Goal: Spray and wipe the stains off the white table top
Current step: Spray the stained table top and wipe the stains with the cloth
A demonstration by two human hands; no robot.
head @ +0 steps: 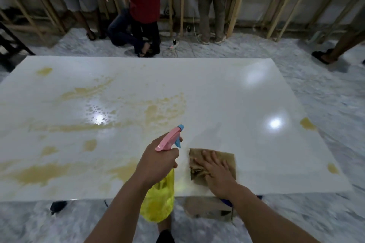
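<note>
White table top [227, 92] carries yellow-brown stains [166, 107] across its left and middle. Above its near edge the left hand [158, 161] grips a yellow spray bottle [158, 199] with pink trigger; just right, the right hand [217, 172] presses flat, fingers spread, on a brown cloth [227, 157].

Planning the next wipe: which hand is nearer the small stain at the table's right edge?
Right. The right hand presses flat on the brown cloth, left of that stain. The left hand, gripping the spray bottle, is farther left.
</note>
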